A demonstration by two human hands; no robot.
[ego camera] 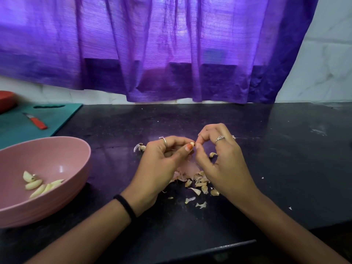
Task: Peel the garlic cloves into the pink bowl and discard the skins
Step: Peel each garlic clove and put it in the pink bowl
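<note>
My left hand (160, 162) and my right hand (219, 161) meet above the dark counter, both pinching one small garlic clove (192, 144) between fingertips. Only the clove's tip shows. Under and just in front of my hands lies a heap of papery garlic skins (198, 182). The pink bowl (62, 149) stands at the left, tilted slightly toward me, with several peeled cloves (38, 185) inside. A scrap of garlic root with skin (140, 147) lies just left of my left hand.
A teal cutting board (61, 119) lies at the back left with a small red-handled knife (36, 121) on it. A red container (6, 100) sits at the far left edge. A purple curtain (171, 54) hangs behind the black counter (285, 149).
</note>
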